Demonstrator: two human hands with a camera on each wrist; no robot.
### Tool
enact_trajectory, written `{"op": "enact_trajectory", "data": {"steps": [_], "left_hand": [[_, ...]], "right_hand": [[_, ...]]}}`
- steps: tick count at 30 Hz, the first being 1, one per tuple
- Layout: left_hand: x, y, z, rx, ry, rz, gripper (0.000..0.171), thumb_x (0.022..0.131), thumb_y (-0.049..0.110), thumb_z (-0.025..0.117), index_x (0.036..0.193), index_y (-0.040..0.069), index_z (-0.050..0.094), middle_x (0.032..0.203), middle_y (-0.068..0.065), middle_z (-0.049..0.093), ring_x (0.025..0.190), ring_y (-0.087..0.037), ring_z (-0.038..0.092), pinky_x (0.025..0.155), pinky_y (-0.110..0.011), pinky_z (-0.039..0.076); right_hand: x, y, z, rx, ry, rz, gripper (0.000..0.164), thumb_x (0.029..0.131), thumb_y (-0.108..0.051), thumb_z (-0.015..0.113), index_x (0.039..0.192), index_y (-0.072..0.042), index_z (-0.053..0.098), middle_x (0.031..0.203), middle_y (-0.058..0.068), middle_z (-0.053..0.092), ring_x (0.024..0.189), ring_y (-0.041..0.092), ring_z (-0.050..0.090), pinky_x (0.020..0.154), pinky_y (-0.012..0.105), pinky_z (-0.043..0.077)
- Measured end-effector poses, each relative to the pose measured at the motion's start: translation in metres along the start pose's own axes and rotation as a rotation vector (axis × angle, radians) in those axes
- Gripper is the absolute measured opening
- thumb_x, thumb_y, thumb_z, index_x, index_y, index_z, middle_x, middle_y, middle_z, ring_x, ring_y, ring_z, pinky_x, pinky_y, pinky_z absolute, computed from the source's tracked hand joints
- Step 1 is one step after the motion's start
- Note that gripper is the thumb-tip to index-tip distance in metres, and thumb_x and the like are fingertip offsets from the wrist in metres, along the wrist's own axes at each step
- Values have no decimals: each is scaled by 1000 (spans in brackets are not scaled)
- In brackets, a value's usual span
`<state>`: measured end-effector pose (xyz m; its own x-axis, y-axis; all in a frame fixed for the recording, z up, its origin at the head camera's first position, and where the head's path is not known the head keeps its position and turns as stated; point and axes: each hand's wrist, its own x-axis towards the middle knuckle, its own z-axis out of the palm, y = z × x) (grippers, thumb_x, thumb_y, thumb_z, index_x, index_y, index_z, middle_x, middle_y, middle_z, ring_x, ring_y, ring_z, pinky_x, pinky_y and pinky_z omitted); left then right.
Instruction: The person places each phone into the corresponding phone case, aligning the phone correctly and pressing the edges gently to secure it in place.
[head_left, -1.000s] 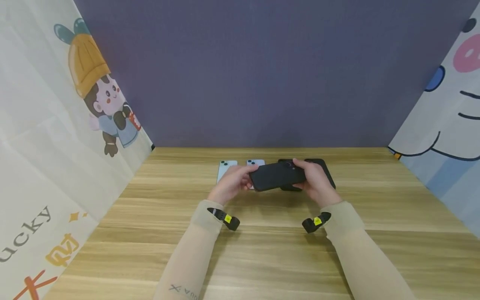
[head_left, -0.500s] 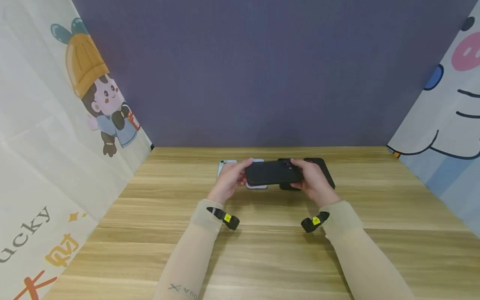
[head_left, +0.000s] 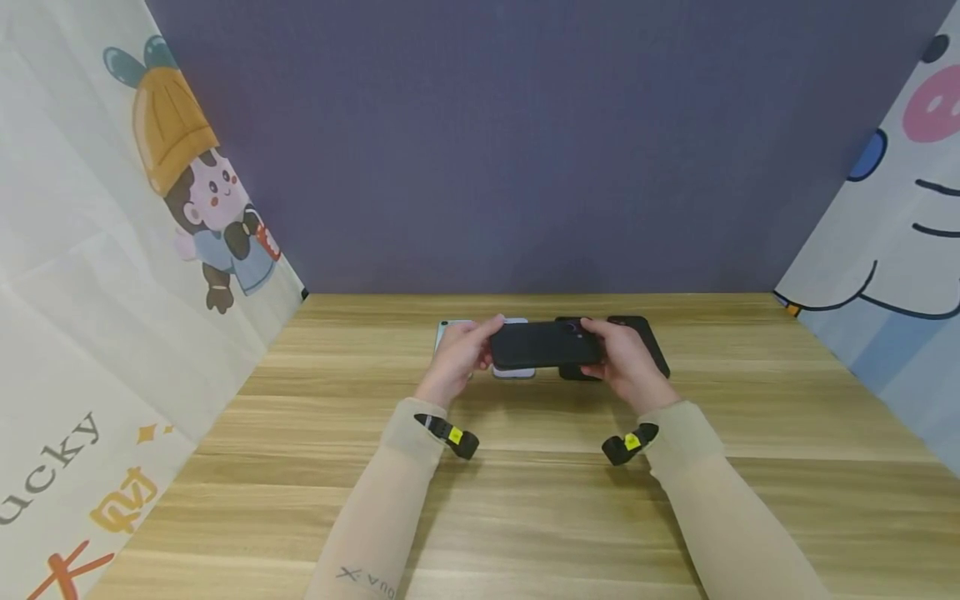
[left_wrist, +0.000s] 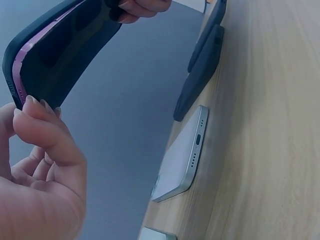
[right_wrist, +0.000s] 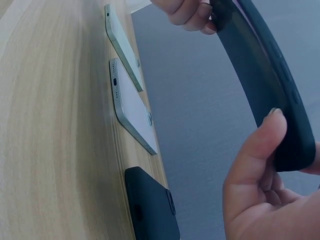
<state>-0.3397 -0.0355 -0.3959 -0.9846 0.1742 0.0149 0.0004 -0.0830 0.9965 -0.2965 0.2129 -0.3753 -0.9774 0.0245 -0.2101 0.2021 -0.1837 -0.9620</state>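
Both hands hold a black-cased phone [head_left: 546, 346] above the table, long side across, its camera end on the right in the head view. My left hand [head_left: 459, 357] pinches its left end between thumb and fingers. At the other end, my right hand [head_left: 628, 360] grips the camera corner with thumb and fingers. The left wrist view shows the phone's purple edge [left_wrist: 18, 75] exposed between dark screen and black case, which looks bowed away from it. Behind the held phone lie a lavender phone [head_left: 513, 373] and a black phone or case [head_left: 576, 372], both partly covered.
A pale green phone [head_left: 454, 323] lies at the row's left, partly behind the left hand. At its right end is another black phone or case [head_left: 654, 335]. The wooden table [head_left: 540, 517] meets a dark blue-grey panel [head_left: 540, 167] at the back; printed cloths hang at both sides.
The held phone's left end has risen, so the phone went from tilted to nearly level and shifted slightly left. Both hands keep their grip; little differs over the last half second.
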Motion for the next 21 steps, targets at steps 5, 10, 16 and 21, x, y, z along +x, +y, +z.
{"op": "enact_trajectory", "data": {"steps": [5,10,16,21], "left_hand": [[-1,1,0,50,2,32,35,94,33,73,76,5,66,57,0,54,47,-8,47,44,-19,38],[-2,2,-1,70,6,37,34,95,32,72,78,4,68,58,0,55,47,-8,47,45,-19,37],[-1,2,0,95,54,32,34,97,30,71,77,4,69,57,1,53,46,-8,45,45,-19,37],[-1,2,-1,80,79,16,34,96,32,72,77,4,69,57,0,53,46,-8,45,45,-19,38]], "right_hand": [[0,0,-1,-11,-5,-5,33,105,-30,56,128,-6,56,80,-3,68,65,10,64,55,26,54],[0,0,-1,-15,-13,-8,33,105,-31,55,126,-5,57,76,-4,68,63,10,63,55,26,54],[-1,1,0,-31,-17,-3,31,105,-30,55,124,-6,59,73,-4,64,60,10,60,56,27,54],[0,2,2,-38,-13,5,30,105,-30,56,122,-5,60,67,-4,62,56,10,57,56,27,54]]}}
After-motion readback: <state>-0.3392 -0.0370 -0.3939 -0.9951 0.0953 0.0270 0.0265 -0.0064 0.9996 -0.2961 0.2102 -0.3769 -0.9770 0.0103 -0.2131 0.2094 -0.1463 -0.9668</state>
